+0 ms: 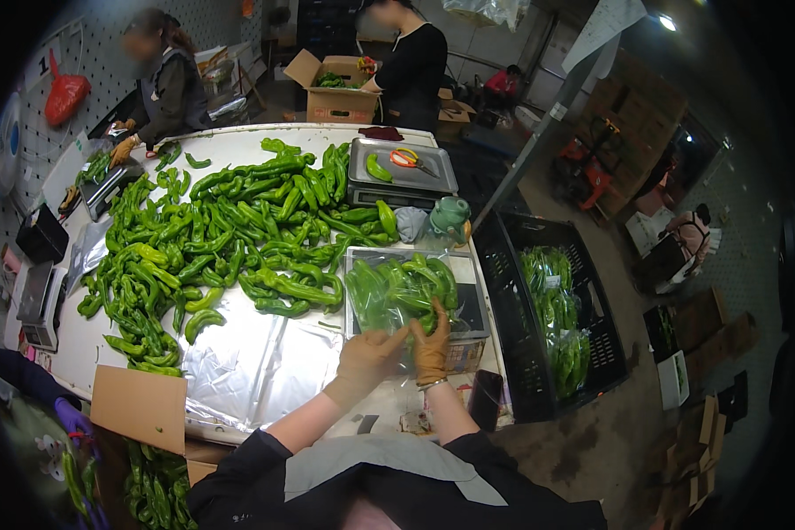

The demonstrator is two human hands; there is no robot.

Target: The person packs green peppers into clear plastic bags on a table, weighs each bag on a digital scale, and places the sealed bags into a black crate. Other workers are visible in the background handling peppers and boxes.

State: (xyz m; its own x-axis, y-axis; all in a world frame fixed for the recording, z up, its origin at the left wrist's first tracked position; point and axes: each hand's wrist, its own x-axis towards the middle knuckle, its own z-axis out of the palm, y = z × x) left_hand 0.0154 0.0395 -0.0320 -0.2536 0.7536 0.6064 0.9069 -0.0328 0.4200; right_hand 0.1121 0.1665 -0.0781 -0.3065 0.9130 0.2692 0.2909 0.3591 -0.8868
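Observation:
A clear plastic bag of green peppers lies on a weighing scale in front of me. My left hand, in a tan glove, is at the near end of the bag with its fingers on the plastic. My right hand, gloved too and with a bracelet at the wrist, grips the same end, thumb and fingers around the plastic. A large heap of loose green peppers spreads to the left. Stacked flat clear bags lie nearer me, left of my hands.
A second scale holds orange-handled scissors and one pepper. Beside it stands a green-lidded jug. On the right, a black crate holds bagged peppers. A phone lies at the table edge. Several people work around.

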